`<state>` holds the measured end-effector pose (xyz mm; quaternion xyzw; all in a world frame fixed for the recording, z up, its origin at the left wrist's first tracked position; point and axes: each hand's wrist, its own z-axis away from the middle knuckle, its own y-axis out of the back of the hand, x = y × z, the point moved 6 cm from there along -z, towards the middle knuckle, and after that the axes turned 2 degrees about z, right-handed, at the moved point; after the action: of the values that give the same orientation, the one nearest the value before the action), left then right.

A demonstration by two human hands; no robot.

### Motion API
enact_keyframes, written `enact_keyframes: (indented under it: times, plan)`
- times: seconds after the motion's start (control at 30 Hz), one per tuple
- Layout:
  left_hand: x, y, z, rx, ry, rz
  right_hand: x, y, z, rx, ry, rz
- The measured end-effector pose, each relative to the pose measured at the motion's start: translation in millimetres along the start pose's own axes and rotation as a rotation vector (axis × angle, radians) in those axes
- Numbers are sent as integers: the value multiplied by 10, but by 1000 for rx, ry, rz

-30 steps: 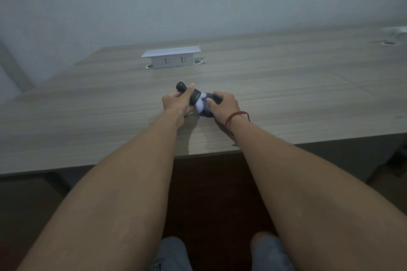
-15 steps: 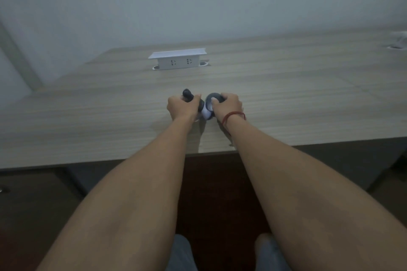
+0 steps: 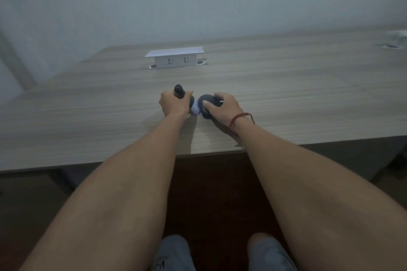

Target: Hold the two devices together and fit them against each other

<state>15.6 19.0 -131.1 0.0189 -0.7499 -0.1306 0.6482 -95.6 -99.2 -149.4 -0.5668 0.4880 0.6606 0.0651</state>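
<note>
Dark grey and white, the small gadget [image 3: 199, 105] sits on the wooden desk [image 3: 286, 99], near the front edge, right between the two hands. It looks like two dark parts joined by a white middle [image 3: 195, 108]. I cannot tell just what the gadget is.

The left hand [image 3: 175, 103] has its grip curled tight round the dark handle part [image 3: 179, 91], and the rounded top pokes up above the fingers. The right hand [image 3: 223, 105] holds the dark rounded part [image 3: 207, 106], with the thumb pressed on top and the fingers wrapped behind it. A red string [image 3: 241, 117] is tied round the right wrist.

A second ago the two hands were close together and hid most of the gadget. Now they are further apart, and more of the white middle shows between the two dark parts. I think the person is pulling or twisting the two parts apart, and it looks like that has started to work, but the parts are not fully apart yet.

Further back on the desk stands a white socket box [image 3: 175, 58] with its lid up. Two sockets show on its front, and nothing is plugged into them. It is well apart from the hands. There is no other box or bowl near the hands.
</note>
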Motion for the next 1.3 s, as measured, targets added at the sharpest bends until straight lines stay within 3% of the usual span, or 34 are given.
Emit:
enact_keyframes:
  times: [0.13, 0.33, 0.5, 0.63, 0.73, 0.87, 1.03, 1.13, 1.2, 1.3]
  plan:
    - [86, 94, -50, 57, -40, -4, -58, -38, 51, -25, 5, 208]
    - [175, 52, -45, 0, -107, 20, -4, 11, -34, -116, -47, 55]
    - [103, 45, -38, -45, -171, -201, 16, 33, -49, -113, -57, -83]
    - [194, 110, -35, 4, -189, -62, -18, 23, -91, -123, -47, -70]
    - [210, 31, 5, -60, -199, -74, -29, -15, -104, -135, -37, -62]
    - [149, 17, -26, -94, -232, -208, 5, 65, -90, -86, -57, -159]
    - [288, 87, -12, 8, -204, -60, 75, 148, -74, 72, -139, -275]
    - [376, 33, 37, -7, -241, -29, 115, 221, -27, 207, -196, -108]
    - [320, -40, 40, -68, -233, -54, 109, 217, 14, 218, -160, 58]
    - [180, -68, 14, -123, -219, -216, 102, 169, 2, 197, -114, 74]
